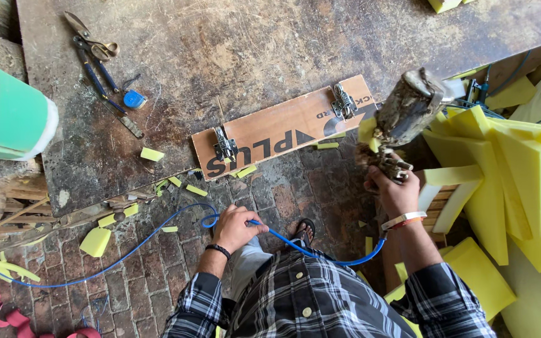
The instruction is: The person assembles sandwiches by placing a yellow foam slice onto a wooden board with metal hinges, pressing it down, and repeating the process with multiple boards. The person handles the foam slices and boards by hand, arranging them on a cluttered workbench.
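Gripping blue hose in left hand, spray gun in right hand, beside yellow foam

A worn brick floor lies under both hands, littered with yellow scraps. Ahead of them spreads a scuffed dark worktable. Beyond the left hand's side stand rough wooden slats. Daylight falls evenly.

Upholstery workshop: yellow foam offcuts, scarred workbench, scissors.
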A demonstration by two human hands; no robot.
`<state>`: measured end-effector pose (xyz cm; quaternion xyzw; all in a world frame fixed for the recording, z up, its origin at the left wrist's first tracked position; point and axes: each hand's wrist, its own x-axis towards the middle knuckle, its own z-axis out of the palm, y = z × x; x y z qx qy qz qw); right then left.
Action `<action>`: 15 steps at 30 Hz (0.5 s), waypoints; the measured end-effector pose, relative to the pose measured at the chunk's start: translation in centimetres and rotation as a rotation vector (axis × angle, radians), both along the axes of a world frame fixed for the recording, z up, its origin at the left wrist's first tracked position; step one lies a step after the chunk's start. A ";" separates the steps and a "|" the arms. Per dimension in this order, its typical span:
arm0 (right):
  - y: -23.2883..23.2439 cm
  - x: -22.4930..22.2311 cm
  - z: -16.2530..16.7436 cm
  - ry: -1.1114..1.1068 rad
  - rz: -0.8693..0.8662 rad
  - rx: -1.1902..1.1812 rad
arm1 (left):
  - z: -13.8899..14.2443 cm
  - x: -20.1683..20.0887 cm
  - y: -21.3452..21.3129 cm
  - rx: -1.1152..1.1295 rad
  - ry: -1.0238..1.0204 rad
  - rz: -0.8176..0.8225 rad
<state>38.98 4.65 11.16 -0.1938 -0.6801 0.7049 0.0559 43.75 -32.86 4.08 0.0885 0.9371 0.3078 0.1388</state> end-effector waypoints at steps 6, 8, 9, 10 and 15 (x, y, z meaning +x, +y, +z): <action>-3.6 -0.3 -0.2 -0.076 0.312 -0.110 | -0.4 0.6 -2.3 0.023 0.011 0.017; -5.7 -0.9 0.1 -0.099 0.411 -0.070 | -0.5 1.3 -3.6 0.041 -0.005 0.076; -6.8 -1.0 0.3 -0.102 0.434 -0.048 | -0.6 1.8 -4.2 0.055 -0.011 0.096; -7.7 -1.3 0.6 -0.102 0.456 -0.023 | -0.6 2.1 -4.8 0.053 0.005 0.102; -10.2 -2.2 1.8 0.073 0.368 0.082 | -0.3 3.0 -7.1 0.003 0.084 0.194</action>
